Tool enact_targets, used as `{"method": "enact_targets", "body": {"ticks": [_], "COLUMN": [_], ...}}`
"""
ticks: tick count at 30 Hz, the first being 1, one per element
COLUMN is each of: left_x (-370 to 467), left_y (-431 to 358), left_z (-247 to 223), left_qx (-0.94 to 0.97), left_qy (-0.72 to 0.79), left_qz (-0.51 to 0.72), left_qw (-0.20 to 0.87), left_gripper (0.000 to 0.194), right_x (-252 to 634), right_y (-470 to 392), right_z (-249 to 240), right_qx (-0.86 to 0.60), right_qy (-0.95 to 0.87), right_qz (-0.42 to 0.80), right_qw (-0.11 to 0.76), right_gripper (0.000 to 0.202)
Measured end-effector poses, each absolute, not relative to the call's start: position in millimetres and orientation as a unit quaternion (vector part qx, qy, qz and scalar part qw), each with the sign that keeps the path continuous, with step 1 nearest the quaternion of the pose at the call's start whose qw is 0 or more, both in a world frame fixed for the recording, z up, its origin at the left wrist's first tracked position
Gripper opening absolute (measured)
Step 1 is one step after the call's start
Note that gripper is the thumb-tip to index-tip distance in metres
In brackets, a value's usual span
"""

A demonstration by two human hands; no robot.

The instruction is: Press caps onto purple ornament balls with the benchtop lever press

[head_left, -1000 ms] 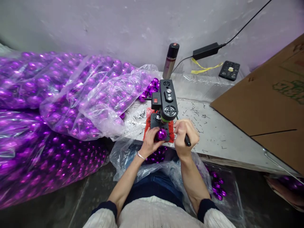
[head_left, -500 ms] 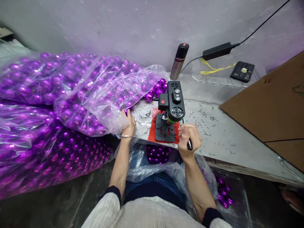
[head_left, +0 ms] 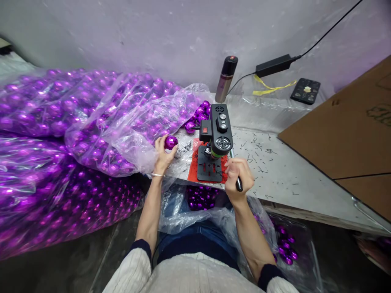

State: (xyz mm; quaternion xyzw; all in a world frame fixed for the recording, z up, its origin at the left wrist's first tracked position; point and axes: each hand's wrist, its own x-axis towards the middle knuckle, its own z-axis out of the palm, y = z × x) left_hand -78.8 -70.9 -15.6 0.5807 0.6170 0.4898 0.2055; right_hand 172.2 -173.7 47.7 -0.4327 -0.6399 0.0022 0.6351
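Note:
A shiny purple ball [head_left: 171, 142], like a bauble, is gripped between the thumb and fingers of my left hand [head_left: 165, 156], beside the mouth of a clear plastic bag [head_left: 131, 122] full of such balls. My right hand [head_left: 239, 177] is wrapped round the black-tipped lever handle [head_left: 239, 185] of a small black press machine [head_left: 222, 126]. The machine has two round vents, buttons and a red switch. Its black base plate [head_left: 209, 173] stands on a red sheet [head_left: 192, 173]. Several loose purple balls [head_left: 200, 114] lie behind the machine's left side.
A spray can [head_left: 226, 79] stands behind the machine. A black power adapter [head_left: 273, 65], a yellow strap [head_left: 271, 89] and a dark flat device [head_left: 305, 91] lie along the wall. A cardboard box [head_left: 342, 130] is on the right. More ball-filled plastic bags [head_left: 45, 195] crowd the left, and others hang at my lap.
My left hand has drawn a purple ball out from the bag's edge and the ball now shows plainly. My right hand stays on the lever. The view has shifted slightly.

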Motion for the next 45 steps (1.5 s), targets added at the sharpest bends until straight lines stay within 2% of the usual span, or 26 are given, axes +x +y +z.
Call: {"method": "enact_targets", "body": {"ticks": [3,6,8,11,19,32,34,36,37,39,41,45], "left_x": [-58.4,-39.1,-29.7,-20.6,-8.3,-5.0,-5.8,-6.5,-6.8,-7.3,-7.4,-1.1], "left_y": [-86.8,-98.9,-104.6,-112.3,-128.4,-137.7,-141.6,-146.8,-150.1,-158.6,-168.9,-191.4], "left_z": [-7.2,-4.4,-6.7,-12.7,-13.7,-16.7,-19.9,-22.7,-23.6,-23.9,-23.1,-25.6], "left_qx": [0.476,0.324,0.242,0.182,0.177,0.201,0.196,0.186,0.181,0.174,0.17,0.168], "left_qy": [0.526,0.45,0.42,0.398,0.375,0.397,0.398,0.401,0.403,0.404,0.401,0.391], "left_qz": [0.565,0.573,0.554,0.51,0.521,0.511,0.508,0.499,0.494,0.484,0.471,0.429], "left_qw": [0.42,0.604,0.678,0.741,0.746,0.735,0.738,0.745,0.749,0.757,0.767,0.797], "left_gripper": [0.06,0.041,0.03,0.026,0.04,0.043,0.041,0.038,0.036,0.033,0.031,0.033], "right_x": [172.0,171.4,171.3,171.7,172.6,173.9,174.2,174.3,174.3,174.9,176.2,177.2], "right_y": [-173.3,-173.0,-173.0,-173.2,-173.3,-174.1,-173.6,-173.5,-174.2,-178.1,-186.6,-214.9], "right_z": [48.0,49.4,50.3,50.7,49.5,50.9,49.5,45.4,42.0,32.2,18.5,-12.9], "right_qx": [-0.429,-0.429,-0.431,-0.438,-0.435,-0.439,-0.435,-0.433,-0.436,-0.452,-0.476,-0.531], "right_qy": [-0.64,-0.64,-0.64,-0.641,-0.642,-0.642,-0.643,-0.636,-0.626,-0.6,-0.575,-0.595], "right_qz": [0.0,0.0,-0.003,-0.01,-0.005,-0.006,-0.005,0.009,0.02,0.037,0.043,0.091], "right_qw": [0.637,0.637,0.636,0.63,0.631,0.628,0.63,0.638,0.646,0.66,0.664,0.596], "right_gripper": [0.028,0.028,0.028,0.03,0.029,0.028,0.023,0.009,0.015,0.045,0.062,0.064]}}
